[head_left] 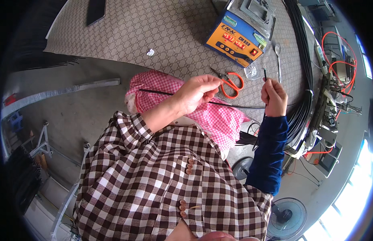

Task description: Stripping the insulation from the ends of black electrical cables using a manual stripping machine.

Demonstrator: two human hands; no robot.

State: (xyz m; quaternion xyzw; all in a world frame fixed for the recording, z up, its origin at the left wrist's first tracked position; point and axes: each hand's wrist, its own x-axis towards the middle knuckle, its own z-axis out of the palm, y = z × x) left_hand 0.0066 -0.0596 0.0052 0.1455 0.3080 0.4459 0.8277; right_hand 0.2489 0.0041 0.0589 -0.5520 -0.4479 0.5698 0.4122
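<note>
My right hand (275, 98), with a dark blue sleeve behind it, is closed on a thin black cable (264, 74); its short end sticks up above thumb and finger. My left hand (199, 94) has thumb and fingers pressed together, and what is between them, if anything, cannot be made out. A black cable length (230, 105) crosses over the pink checked cloth (220, 124) on my lap, partly hidden by my left wrist and hand. Scissors (233, 85) with orange handles lie on the table just beyond my left fingertips.
A blue box with an orange panel and lit red digits (236, 38) stands on the patterned table (162, 32). Beside it lie a clear plastic piece (252, 71) and a spoon-shaped tool (278, 60). A thick black cable bundle (305, 80) runs along the right. A fan (289, 217) stands lower right.
</note>
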